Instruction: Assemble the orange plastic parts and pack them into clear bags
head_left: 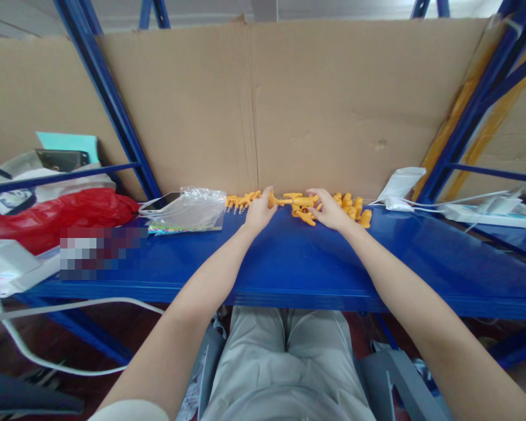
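Observation:
My left hand (258, 213) is closed round the flared end of a yellow-orange plastic corkscrew-shaped part (284, 202). Its ridged shaft points right, toward a yellow cylindrical piece (303, 200). Over that piece's right end hovers my right hand (332, 211), thumb and forefinger apart. Whether its fingertips touch the plastic is hard to make out. Below the cylinder lies a yellow winged piece (305, 217). More yellow stubby pieces (355, 207) sit just right of my right hand. Left of my left hand is a row of yellow pieces with metal spiral tips (241, 202).
Cardboard (333, 105) walls off the back of the blue table (298, 263). To the left are a clear plastic bag (188, 213), a dark phone-like object (166, 200) and a red bag (70, 213). A white device (401, 187) with cables stands right, near a blue post (469, 111).

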Motion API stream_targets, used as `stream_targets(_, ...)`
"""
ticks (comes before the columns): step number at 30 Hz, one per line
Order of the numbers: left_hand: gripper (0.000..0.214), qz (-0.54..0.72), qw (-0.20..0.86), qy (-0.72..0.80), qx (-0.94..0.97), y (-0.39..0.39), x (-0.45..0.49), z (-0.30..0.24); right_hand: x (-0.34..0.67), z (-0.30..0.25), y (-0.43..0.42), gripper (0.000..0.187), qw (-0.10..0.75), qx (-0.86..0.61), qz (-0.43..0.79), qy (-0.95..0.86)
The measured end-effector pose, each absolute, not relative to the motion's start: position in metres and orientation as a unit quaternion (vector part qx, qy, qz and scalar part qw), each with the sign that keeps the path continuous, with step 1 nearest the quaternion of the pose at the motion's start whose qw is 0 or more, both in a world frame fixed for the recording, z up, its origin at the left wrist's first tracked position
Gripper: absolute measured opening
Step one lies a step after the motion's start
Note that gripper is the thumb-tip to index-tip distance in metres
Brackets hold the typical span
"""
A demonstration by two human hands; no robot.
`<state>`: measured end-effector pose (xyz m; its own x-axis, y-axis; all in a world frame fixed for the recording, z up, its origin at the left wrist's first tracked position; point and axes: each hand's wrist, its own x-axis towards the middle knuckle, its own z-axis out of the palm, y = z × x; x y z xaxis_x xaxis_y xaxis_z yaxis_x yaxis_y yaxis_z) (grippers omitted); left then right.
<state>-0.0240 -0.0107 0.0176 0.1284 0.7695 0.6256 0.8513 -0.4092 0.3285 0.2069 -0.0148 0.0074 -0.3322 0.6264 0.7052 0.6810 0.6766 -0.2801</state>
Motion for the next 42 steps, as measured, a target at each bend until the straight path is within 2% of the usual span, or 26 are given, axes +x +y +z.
stream_targets(5,0.056,-0.377,0.048,-0.548,-0.746,-0.011,-0.024,0.018,0.209,0.014,-0.023,0.046,0.376,-0.445,-0.107,-0.806)
stream_targets(12,0.056,-0.384,0.049,-0.537,-0.750,-0.011,-0.024,0.018,0.207,0.016,-0.025,0.029,0.338,-0.479,-0.163,-0.794)
stream_targets(15,0.056,-0.386,0.046,-0.537,-0.748,-0.011,-0.024,0.017,0.204,0.015,-0.026,0.031,0.324,-0.488,-0.170,-0.793)
stream_targets(21,0.057,-0.391,0.033,-0.523,-0.757,-0.009,-0.023,0.016,0.197,0.015,-0.033,0.050,0.299,-0.472,-0.184,-0.809)
stream_targets(28,0.056,-0.379,0.028,-0.529,-0.759,-0.011,-0.021,0.018,0.193,0.020,-0.040,0.044,0.250,-0.482,-0.194,-0.817)
stream_targets(34,0.054,-0.374,0.044,-0.538,-0.754,-0.006,-0.024,0.014,0.199,0.017,-0.036,0.036,0.251,-0.530,-0.200,-0.785)
stream_targets(42,0.054,-0.386,0.030,-0.545,-0.744,-0.006,-0.025,0.014,0.209,0.019,-0.029,0.028,0.302,-0.570,-0.170,-0.745)
